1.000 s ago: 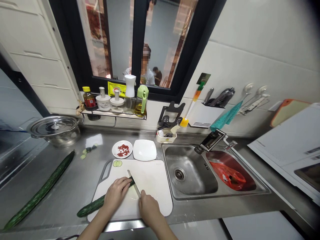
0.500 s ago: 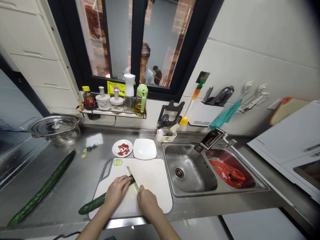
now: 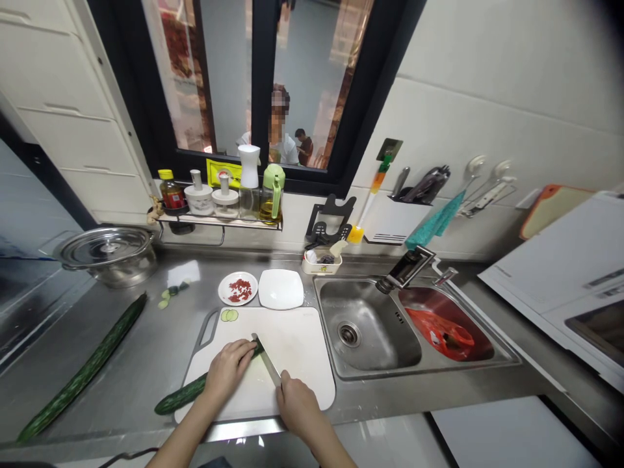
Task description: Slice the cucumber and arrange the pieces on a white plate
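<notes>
A dark green cucumber (image 3: 181, 395) lies slantwise across the white cutting board (image 3: 305, 338), its lower end past the board's left edge. My left hand (image 3: 228, 367) is closed over its upper part and presses it down. In my right hand (image 3: 297, 400) is the handle of a kitchen knife (image 3: 268, 359), whose blade stands at the cucumber's cut end, just right of my left fingertips. Whether the edge is inside the cucumber I cannot tell. Thin cucumber slices (image 3: 229, 315) rest at the board's upper left corner.
Behind the board stand a plate of chopped red pieces (image 3: 238, 289) and a white square plate (image 3: 281, 288). A whole cucumber (image 3: 88, 367) and a lidded steel pot (image 3: 110, 253) are at left, near some cucumber scraps (image 3: 171, 292). The sink (image 3: 368, 370) borders the board on the right.
My right hand and the knife have shifted slightly right and down along the cucumber's end. My left hand stays in nearly the same place on the cucumber. The whole view has shifted slightly.
</notes>
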The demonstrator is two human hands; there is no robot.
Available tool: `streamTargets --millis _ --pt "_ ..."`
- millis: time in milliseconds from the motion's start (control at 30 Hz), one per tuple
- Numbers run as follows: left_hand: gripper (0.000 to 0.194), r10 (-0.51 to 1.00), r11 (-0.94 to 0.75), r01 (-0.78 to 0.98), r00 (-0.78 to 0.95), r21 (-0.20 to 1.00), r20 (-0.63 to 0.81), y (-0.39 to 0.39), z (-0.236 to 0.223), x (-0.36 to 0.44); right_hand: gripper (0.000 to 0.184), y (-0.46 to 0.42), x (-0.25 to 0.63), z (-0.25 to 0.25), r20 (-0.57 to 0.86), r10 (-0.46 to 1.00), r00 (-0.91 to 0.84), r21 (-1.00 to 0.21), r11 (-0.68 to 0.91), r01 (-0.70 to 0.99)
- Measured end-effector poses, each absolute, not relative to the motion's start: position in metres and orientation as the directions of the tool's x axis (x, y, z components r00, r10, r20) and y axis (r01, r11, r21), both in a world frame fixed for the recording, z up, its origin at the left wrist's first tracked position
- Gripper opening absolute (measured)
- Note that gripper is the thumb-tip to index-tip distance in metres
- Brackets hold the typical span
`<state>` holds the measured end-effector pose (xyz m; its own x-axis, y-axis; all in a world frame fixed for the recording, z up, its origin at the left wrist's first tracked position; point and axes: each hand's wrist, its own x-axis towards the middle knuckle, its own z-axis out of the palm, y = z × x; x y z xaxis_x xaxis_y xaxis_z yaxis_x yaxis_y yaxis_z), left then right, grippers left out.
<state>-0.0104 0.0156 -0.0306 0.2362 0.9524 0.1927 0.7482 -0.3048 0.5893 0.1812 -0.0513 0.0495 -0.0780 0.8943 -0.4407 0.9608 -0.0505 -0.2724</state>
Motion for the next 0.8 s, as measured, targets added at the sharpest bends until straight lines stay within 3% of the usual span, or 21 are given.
streamTargets --millis 267,533,800 --pt "0.030 0.956 -0.289 0.740 0.255 0.607 0.145 0.015 -0.023 -0.011 0.022 -0.051 0.193 0.057 -0.422 0.906 -0.038 -0.294 -0.097 0.951" --pt "0.031 0.961 -0.275 0.738 0.232 0.616 0.152 0.014 -0.026 -0.015 0.022 -0.049 0.203 0.060 -0.306 0.950 -0.070 -0.300 -0.026 0.954" --pt "0.034 0.946 -0.240 0.762 0.046 0.602 0.320 0.012 -0.013 -0.016 0.032 -0.045 0.212 0.062 -0.263 0.959 -0.102 -0.265 0.030 0.964"
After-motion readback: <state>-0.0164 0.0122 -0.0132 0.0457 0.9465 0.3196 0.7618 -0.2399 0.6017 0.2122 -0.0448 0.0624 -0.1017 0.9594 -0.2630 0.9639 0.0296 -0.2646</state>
